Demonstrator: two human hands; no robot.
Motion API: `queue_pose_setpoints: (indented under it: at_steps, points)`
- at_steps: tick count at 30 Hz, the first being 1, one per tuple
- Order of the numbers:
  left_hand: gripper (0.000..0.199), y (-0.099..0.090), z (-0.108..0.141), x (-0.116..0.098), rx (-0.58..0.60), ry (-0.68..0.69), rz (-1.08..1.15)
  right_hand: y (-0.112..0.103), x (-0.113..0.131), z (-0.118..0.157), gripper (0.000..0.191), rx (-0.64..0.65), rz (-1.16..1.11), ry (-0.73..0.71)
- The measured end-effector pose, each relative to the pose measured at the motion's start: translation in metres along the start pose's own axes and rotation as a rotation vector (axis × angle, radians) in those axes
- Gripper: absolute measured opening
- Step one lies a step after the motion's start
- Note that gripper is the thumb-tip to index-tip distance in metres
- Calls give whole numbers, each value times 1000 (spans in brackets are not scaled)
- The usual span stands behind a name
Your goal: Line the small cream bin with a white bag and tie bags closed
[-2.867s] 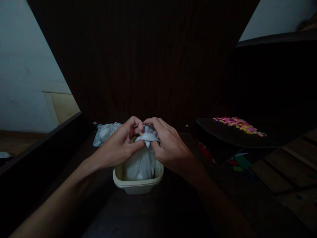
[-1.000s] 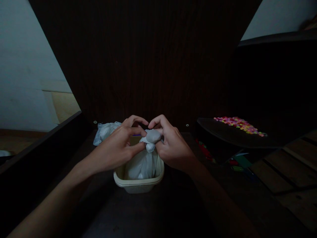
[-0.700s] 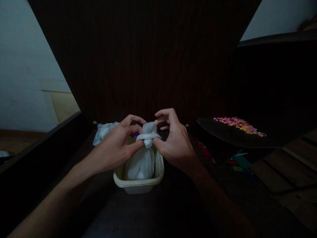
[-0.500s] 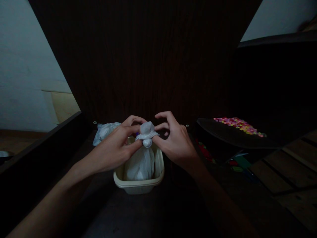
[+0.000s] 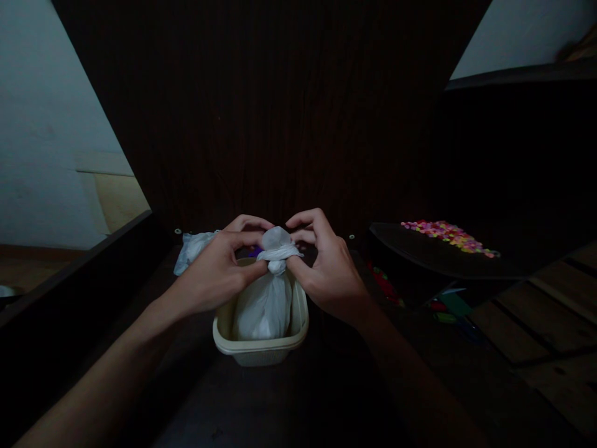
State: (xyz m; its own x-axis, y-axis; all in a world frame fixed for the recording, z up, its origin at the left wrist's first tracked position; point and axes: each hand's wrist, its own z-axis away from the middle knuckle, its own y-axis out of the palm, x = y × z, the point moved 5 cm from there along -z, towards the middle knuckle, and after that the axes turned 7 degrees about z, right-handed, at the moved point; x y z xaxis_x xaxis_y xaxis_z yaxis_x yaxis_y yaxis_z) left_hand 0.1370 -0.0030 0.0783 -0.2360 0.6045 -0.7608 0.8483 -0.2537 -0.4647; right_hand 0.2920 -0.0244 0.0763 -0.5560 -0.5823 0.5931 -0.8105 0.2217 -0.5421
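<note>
A white plastic bag with a knotted top sits in a cream plastic tub. What fills the bag cannot be made out. My left hand pinches the left side of the knot between thumb and fingers. On the other side, my right hand has its thumb against the knot, its index finger curved above and the other fingers partly hidden behind the plastic. The bag's gathered end stands up between both hands. Something purple shows just behind the left fingers.
Another pale plastic bag lies behind my left wrist. A dark wooden panel rises at the back. To the right, pink and yellow beads or flowers rest on a dark curved shelf, above a green object.
Both hands stay at the knot with small finger movements. The gathered top looks slightly taller and the knot a little tighter-drawn sideways. The tub has hardly moved.
</note>
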Motion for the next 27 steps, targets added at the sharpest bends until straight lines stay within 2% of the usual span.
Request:
queue_pose_setpoints:
  at_steps: [5, 7, 12, 19, 27]
  points:
    - [22, -6, 3, 2, -176, 92, -2, 2, -2, 1, 35, 15, -11, 11]
    - [22, -5, 5, -3, -195, 151, -7, 2, -2, 1, 35, 21, -22, 12]
    - [15, -1, 6, -13, -133, 163, -159, 1, -2, 1, 35, 51, -91, 13]
    - [16, -3, 4, -10, -111, 143, -286, -2, -4, 1, 39, 6, -61, 13]
    - [17, 0, 2, -6, -2, 118, -237, -5, -2, 0, 35, -12, 12, 51]
